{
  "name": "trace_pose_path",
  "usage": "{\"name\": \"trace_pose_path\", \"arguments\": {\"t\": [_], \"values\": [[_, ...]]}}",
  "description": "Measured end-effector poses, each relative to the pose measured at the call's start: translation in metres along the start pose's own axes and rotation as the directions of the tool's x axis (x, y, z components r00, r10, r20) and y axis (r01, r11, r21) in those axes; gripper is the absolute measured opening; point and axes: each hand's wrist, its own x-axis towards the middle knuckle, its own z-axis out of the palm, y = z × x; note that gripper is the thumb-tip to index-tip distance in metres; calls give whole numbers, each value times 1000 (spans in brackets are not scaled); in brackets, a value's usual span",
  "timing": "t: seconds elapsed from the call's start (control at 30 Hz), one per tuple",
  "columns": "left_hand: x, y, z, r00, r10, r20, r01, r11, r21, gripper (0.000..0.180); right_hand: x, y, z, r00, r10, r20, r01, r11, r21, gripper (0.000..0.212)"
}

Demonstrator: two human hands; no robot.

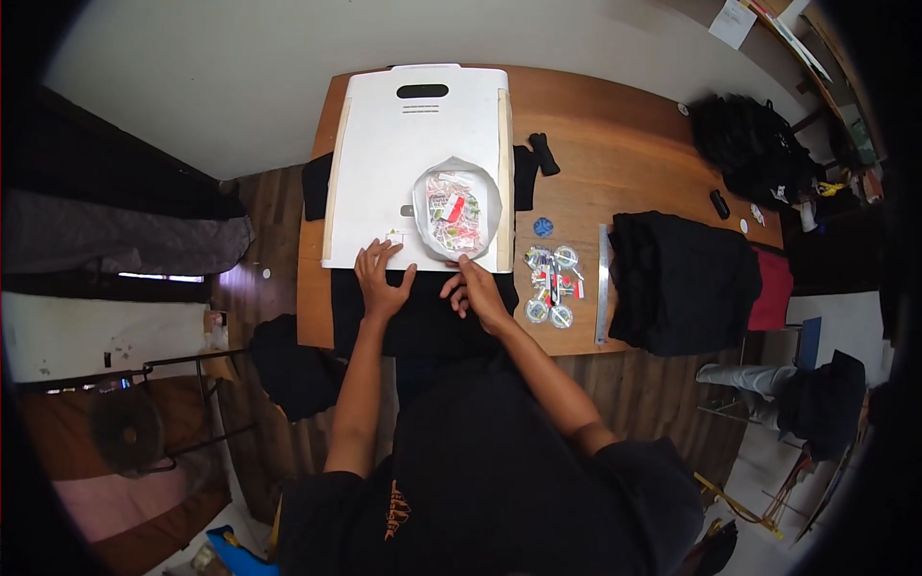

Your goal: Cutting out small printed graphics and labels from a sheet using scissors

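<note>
A white board (403, 144) lies on a black garment (423, 322) on the wooden table (615, 144). On the board sits a round pouch (457, 211) full of small colourful packets. My left hand (382, 280) rests flat, fingers spread, on the garment at the board's near edge, close to a tiny sticker (394, 235). My right hand (476, 291) has its fingers curled at the board's near edge, just below the pouch; whether it pinches anything I cannot tell.
Several round badges and small packets (554, 283) lie right of my hands, beside a metal ruler (602, 283). A stack of folded black cloth (680, 280) sits over a red one (774, 288). A black backpack (754, 144) is at the far right.
</note>
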Motion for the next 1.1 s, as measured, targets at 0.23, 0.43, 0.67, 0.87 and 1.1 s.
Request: {"name": "trace_pose_path", "arguments": {"t": [0.23,0.43,0.67,0.87,1.1], "values": [[-4,-1,-5,1000,-11,-7,11,1000,-5,42,-38,7,-67,995,95,-35,-101,957,-270,48],[-4,2,-3,1000,-13,-22,13,1000,-5,40,-20,81,-186,577,-714,-396,203,596,-777,21],[-6,-1,-9,999,-33,-29,34,999,7,39,-19,74,-188,623,-595,-508,-220,489,-844,34],[-4,-1,-11,999,-20,-31,21,1000,13,39,-24,78,-185,544,-672,-502,-77,556,-827,33],[-3,1,-10,999,-11,-45,12,1000,17,39,-45,70,-203,433,-638,-637,48,722,-690,36]]}}
